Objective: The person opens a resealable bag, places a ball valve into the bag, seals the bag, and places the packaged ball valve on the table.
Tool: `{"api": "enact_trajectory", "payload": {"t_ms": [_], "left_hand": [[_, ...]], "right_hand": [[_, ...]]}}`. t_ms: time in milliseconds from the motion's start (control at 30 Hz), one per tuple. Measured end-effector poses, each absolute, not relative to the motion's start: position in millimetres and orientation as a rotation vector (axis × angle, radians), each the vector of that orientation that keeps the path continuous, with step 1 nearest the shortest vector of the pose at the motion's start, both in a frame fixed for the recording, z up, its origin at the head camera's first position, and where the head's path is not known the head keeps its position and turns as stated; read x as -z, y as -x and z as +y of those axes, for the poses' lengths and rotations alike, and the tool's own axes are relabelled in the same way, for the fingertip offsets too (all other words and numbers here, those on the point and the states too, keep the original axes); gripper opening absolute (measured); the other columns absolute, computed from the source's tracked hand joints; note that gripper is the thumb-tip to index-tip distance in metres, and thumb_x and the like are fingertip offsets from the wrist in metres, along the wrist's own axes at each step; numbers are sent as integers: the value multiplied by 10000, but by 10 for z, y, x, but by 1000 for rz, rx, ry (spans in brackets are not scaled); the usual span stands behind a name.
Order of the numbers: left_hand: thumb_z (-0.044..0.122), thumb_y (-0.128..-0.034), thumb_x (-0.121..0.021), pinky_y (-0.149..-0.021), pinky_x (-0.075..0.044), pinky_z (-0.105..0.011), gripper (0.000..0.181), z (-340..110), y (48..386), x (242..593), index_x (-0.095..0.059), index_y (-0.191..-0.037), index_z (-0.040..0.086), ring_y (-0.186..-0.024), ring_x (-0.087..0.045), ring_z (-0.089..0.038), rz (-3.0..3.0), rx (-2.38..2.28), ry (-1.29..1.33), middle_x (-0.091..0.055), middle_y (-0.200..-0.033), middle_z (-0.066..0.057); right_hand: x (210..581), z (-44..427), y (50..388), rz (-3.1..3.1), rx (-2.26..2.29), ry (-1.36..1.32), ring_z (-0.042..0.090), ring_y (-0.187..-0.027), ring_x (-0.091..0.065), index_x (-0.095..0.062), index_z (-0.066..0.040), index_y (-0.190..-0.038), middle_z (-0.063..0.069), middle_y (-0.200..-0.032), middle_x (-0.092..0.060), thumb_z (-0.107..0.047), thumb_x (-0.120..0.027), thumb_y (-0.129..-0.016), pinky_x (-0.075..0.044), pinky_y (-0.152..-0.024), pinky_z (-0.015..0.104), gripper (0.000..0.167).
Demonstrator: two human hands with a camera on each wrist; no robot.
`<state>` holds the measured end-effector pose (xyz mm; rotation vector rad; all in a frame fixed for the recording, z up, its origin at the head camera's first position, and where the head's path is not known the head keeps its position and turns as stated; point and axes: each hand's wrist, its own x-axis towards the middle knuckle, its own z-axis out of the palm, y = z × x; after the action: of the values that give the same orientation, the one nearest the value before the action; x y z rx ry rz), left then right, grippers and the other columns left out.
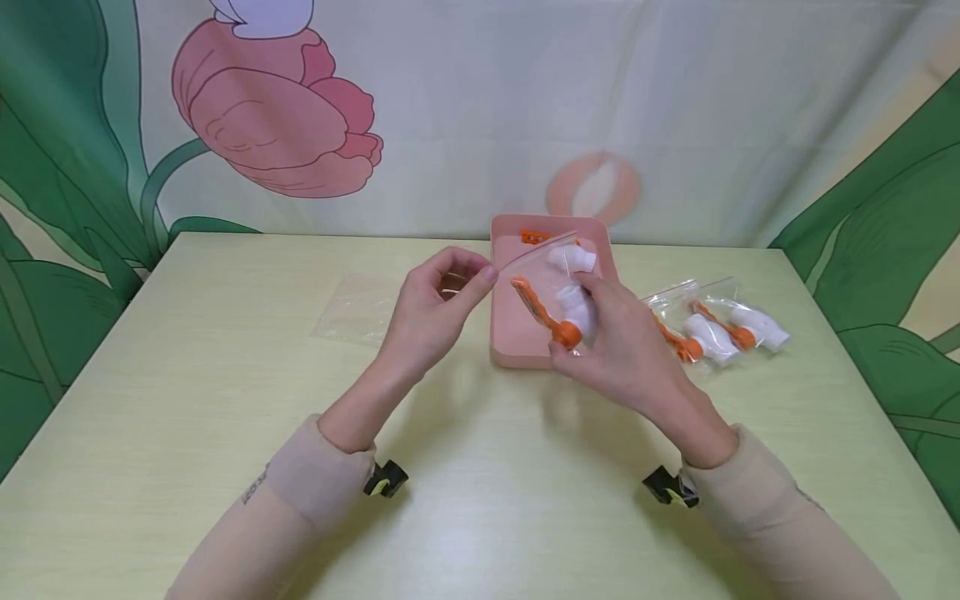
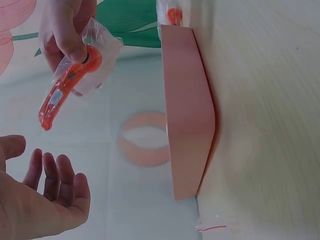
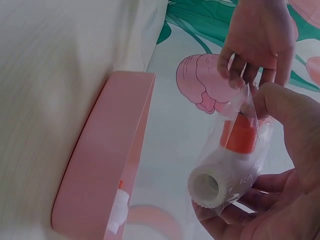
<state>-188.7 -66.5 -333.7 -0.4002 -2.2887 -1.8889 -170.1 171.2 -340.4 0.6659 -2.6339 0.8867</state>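
My right hand (image 1: 630, 342) (image 3: 295, 135) grips a clear plastic bag (image 1: 536, 262) holding a white pipe-like fitting (image 1: 576, 307) (image 3: 230, 167) with an orange handle (image 1: 546, 317) (image 2: 67, 87). The bag is held up over a pink tray (image 1: 517, 360) (image 2: 187, 110). Beside the bag's upper left corner is my left hand (image 1: 431, 312) (image 2: 45, 205), its fingers loosely bent and apart; the left wrist view shows a gap between them and the bag. Inside the tray lie another white fitting (image 1: 572, 257) and an orange piece (image 1: 535, 237).
Right of the tray lie two clear bags, each with a white fitting (image 1: 712, 337) (image 1: 761, 327) and an orange handle. An empty-looking clear bag (image 1: 352, 308) lies flat on the table (image 1: 480, 517) to the left. A printed curtain (image 1: 465, 108) hangs behind the table's back edge.
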Motion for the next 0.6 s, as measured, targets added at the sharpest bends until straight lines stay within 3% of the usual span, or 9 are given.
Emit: {"api": "enact_trajectory", "payload": {"t_ms": [133, 300, 467, 600], "left_hand": [[185, -1007, -686, -915, -504, -421, 163, -692, 1891, 3369, -696, -1123, 71, -982, -606, -220, -2372, 1865, 414, -668, -1043, -50], [177, -995, -696, -865, -510, -395, 137, -722, 1891, 3433, -699, -1108, 100, -987, -617, -232, -2539, 1809, 467, -677, -1050, -27], [209, -994, -692, -812, -517, -388, 129, -753, 1892, 3499, -696, -1099, 133, -985, -628, -212, -2719, 1704, 577, -679, -1052, 7], [221, -999, -678, -838, -515, -415, 146, -781, 1895, 3541, -692, -1109, 125, -1007, -628, -215, -2804, 1625, 659, -679, -1051, 7]], "right_hand": [[3406, 1791, 1739, -2661, -867, -604, 263, -866, -565, -536, 26, -1308, 117, -1027, -598, -162, -780, -769, -514, -722, 392, 621], [3418, 1910, 1787, -2731, -849, -471, 306, -926, -571, -526, 91, -1356, 168, -1114, -606, -199, -761, -781, -521, -779, 451, 686], [3430, 2049, 1825, -2801, -855, -363, 310, -976, -582, -520, 57, -1381, 155, -1187, -603, -204, -734, -785, -527, -812, 478, 684], [3447, 2151, 1854, -2851, -837, -283, 331, -1039, -578, -500, 65, -1404, 180, -1253, -592, -214, -722, -784, -526, -858, 500, 715]]}}
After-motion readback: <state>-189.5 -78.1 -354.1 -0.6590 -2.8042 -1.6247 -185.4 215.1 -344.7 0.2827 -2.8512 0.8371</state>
